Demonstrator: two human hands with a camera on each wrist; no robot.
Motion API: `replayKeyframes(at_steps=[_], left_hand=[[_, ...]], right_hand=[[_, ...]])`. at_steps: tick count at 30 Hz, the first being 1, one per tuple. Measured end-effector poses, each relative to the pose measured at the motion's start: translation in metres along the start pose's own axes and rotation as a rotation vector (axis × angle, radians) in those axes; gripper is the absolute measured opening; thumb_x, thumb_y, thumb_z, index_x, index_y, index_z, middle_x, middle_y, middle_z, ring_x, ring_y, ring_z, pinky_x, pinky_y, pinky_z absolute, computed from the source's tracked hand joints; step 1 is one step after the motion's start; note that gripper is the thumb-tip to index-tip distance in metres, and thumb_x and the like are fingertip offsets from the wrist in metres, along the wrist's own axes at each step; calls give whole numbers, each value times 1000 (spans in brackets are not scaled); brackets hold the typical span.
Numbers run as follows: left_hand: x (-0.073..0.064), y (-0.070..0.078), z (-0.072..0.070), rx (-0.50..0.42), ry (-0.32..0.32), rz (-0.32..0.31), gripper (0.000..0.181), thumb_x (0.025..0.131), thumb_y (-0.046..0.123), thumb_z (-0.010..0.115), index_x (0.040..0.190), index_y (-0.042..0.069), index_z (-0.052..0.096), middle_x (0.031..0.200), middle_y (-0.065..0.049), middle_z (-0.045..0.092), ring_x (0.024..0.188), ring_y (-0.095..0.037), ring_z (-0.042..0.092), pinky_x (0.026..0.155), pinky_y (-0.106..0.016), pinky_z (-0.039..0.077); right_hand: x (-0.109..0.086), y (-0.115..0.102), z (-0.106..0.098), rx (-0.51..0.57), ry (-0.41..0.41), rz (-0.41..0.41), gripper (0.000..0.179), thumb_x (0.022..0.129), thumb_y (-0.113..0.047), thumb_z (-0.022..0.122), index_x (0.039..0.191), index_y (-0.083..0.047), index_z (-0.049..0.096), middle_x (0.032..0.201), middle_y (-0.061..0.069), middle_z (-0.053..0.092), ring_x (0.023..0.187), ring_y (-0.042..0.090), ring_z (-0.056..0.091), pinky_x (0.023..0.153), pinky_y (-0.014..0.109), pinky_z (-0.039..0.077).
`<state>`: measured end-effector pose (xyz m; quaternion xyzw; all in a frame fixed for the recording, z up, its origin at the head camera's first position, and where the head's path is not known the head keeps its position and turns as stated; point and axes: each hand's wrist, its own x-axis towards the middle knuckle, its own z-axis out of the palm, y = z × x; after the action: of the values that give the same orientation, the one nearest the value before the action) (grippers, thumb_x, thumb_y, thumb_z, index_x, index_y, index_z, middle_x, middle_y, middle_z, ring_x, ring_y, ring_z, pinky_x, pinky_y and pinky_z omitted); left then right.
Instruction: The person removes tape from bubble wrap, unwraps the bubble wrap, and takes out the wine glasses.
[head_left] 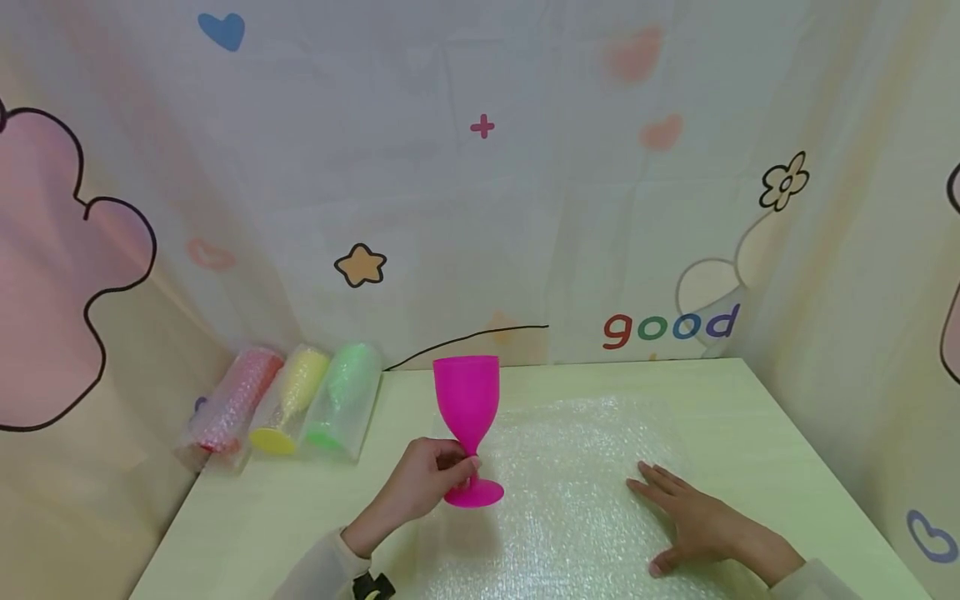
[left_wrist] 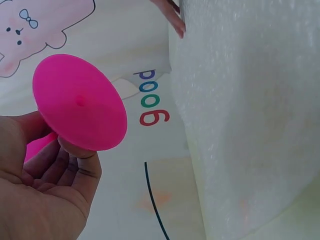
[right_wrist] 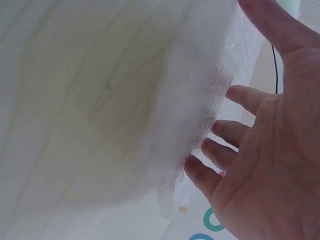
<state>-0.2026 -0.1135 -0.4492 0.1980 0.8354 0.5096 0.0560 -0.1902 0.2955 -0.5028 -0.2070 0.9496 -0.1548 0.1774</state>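
Note:
A bright pink plastic goblet (head_left: 467, 398) stands upright in the head view, held by its stem in my left hand (head_left: 423, 479). Its round foot (left_wrist: 80, 102) faces the left wrist camera, with thumb and fingers curled around the stem behind it. Under the goblet, a sheet of clear bubble wrap (head_left: 570, 492) lies spread on the table. My right hand (head_left: 697, 521) has its fingers spread at the sheet's right side. In the right wrist view, the fingertips (right_wrist: 200, 175) of that hand touch the bubble wrap's edge.
At the table's back left lie three wrapped goblets: a red one (head_left: 243, 396), a yellow one (head_left: 296, 400) and a green one (head_left: 347, 396). A printed curtain (head_left: 480, 208) hangs behind the pale table (head_left: 247, 533). A dark wristband (head_left: 372, 586) circles the left wrist.

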Motion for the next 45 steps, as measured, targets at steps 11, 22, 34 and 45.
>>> replayKeyframes(at_steps=[11,22,34,45], left_hand=[[24,16,-13,73,102,79,17,93,22,68,93,6,75,80,-4,73,69,-10,65,63,-22,55],[65,15,-21,66,187,78,15,93,20,67,91,7,74,79,-5,73,67,-12,65,62,-24,57],[102,-12,-25,105,278,28,17,93,21,68,88,6,75,75,-5,72,64,-12,63,59,-25,55],[126,-28,-26,141,332,43,19,93,21,68,84,6,75,74,-6,71,64,-12,58,56,-24,49]], right_hand=[[0,1,1,2,-3,7,114,57,-58,84,151,-12,37,162,21,21,146,49,19,102,70,38],[0,2,2,-2,-6,24,115,57,-60,83,151,-13,37,163,21,20,147,48,19,103,69,37],[-1,5,4,-7,12,-30,114,58,-60,83,150,-11,37,162,23,21,146,50,20,101,70,39],[-2,4,3,-6,27,-39,115,57,-61,83,150,-11,37,161,23,21,145,50,20,101,70,40]])
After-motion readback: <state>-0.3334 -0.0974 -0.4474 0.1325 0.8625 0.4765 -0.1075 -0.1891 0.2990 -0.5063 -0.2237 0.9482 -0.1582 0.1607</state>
